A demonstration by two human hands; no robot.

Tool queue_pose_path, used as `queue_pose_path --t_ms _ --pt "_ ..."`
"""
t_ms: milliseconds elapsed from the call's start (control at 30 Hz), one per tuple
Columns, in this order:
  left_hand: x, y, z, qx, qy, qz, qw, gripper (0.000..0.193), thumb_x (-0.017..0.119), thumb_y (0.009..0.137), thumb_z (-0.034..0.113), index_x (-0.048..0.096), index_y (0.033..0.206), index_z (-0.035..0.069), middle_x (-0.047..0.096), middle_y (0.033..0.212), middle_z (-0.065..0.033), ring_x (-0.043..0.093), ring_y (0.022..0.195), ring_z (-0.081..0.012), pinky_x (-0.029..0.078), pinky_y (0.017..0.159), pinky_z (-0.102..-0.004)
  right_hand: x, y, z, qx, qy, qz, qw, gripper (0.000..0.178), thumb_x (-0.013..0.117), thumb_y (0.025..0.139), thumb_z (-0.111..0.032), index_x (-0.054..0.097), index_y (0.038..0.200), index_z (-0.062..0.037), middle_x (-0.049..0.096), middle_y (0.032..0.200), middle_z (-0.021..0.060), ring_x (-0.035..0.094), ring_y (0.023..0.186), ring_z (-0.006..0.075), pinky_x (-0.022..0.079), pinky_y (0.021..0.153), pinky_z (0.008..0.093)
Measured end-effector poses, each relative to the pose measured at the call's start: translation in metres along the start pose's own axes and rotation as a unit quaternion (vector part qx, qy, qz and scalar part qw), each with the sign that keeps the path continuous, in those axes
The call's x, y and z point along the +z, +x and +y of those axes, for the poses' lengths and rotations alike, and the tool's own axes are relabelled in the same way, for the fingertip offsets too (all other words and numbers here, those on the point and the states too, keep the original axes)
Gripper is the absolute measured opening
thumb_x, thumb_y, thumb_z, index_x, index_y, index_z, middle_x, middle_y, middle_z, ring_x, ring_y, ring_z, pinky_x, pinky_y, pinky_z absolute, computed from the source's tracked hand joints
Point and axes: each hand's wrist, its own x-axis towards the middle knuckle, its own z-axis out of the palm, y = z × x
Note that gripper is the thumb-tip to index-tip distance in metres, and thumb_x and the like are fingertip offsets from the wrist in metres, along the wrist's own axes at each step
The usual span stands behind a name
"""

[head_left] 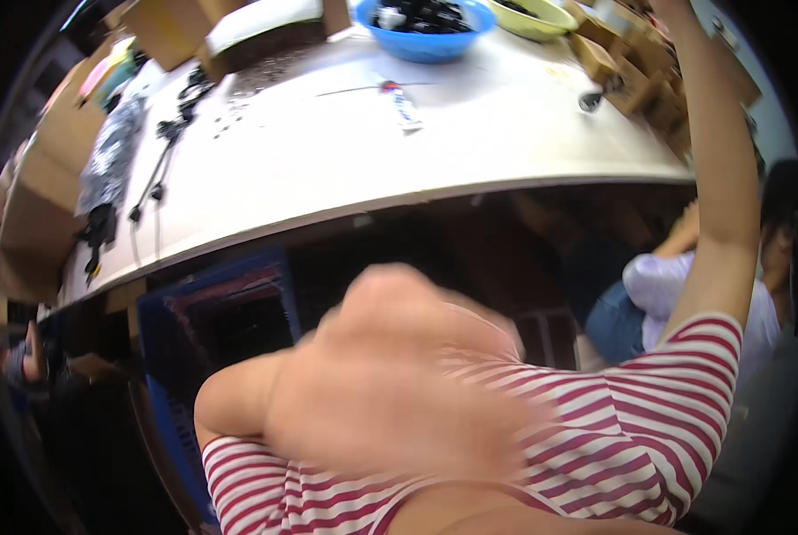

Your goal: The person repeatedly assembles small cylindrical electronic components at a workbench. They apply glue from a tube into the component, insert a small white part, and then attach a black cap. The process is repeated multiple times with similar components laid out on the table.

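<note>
My left hand [408,383] is close before my chest, large and smeared by motion. Its arm is bent, and the fingers cannot be told apart; nothing clearly shows in it. My right arm [720,178] is stretched up along the right side, past the far right of the table. At the top edge it is cut off near the wrist, so the hand and whatever it may touch are outside the picture. Cardboard boxes [635,53] are the closest things to that arm. A small white tube with a red end [401,107] lies on the white table [345,160].
At the table's back stand a blue basin [430,45] of black parts and a yellow-green basin [537,25]. Black cables [171,129] and a clear plastic bag [118,152] lie on the left. A blue crate [171,357] is below the table. Another person [657,294] is at right.
</note>
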Motion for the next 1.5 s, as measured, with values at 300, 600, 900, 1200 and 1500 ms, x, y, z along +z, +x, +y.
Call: queue_pose_path --t_ms 300,600,900,1200,1500 --pt "-0.229 -0.091 -0.193 -0.339 0.388 0.128 0.847 0.033 0.050 0.078 -0.004 0.058 0.107 0.007 0.059 0.109 -0.0085 0.056 0.096 -0.0223 0.043 0.081 -0.0296 -0.014 -0.135 0.217 0.119 -0.453 -0.175 0.866 0.026 0.053 0.082 -0.016 0.059 0.103 -0.0017 0.061 0.088 0.0172 0.057 0.080 0.0296 0.043 0.075 0.0348" --pt "-0.352 -0.100 -0.299 -0.357 0.515 0.086 0.775 0.043 0.046 0.089 0.035 0.054 0.112 0.000 0.054 0.116 -0.0181 0.049 0.110 -0.0292 0.035 0.094 -0.0333 0.167 -0.133 0.142 -0.108 -0.211 -0.279 0.931 0.027 0.051 0.085 -0.011 0.055 0.110 0.0003 0.057 0.102 0.0141 0.055 0.094 0.0259 0.042 0.083 0.0316" --pt "-0.347 -0.098 -0.332 -0.419 0.474 0.006 0.774 0.060 0.034 0.090 0.049 0.040 0.128 0.002 0.043 0.129 -0.0182 0.035 0.124 -0.0292 0.026 0.102 -0.0326 0.437 -0.091 0.164 0.001 -0.250 -0.354 0.901 0.050 0.043 0.087 -0.043 0.046 0.121 -0.0056 0.045 0.121 0.0168 0.042 0.112 0.0355 0.034 0.095 0.0423" --pt "-0.346 -0.095 -0.324 -0.411 0.417 -0.013 0.811 0.058 0.034 0.091 0.047 0.045 0.124 0.001 0.044 0.128 -0.0168 0.033 0.126 -0.0287 0.024 0.104 -0.0329 0.549 -0.075 0.197 -0.003 -0.273 -0.416 0.868 0.063 0.031 0.085 -0.060 0.042 0.129 -0.0159 0.035 0.137 0.0113 0.031 0.126 0.0285 0.025 0.103 0.0412" --pt "-0.347 -0.090 -0.322 -0.417 0.255 0.114 0.865 0.054 0.042 0.091 0.042 0.046 0.122 -0.002 0.051 0.121 -0.0176 0.045 0.116 -0.0249 0.032 0.097 -0.0282 0.532 -0.129 0.164 -0.139 -0.185 -0.435 0.870 0.041 0.043 0.087 -0.045 0.059 0.111 -0.0158 0.051 0.121 0.0111 0.046 0.112 0.0269 0.036 0.093 0.0350"
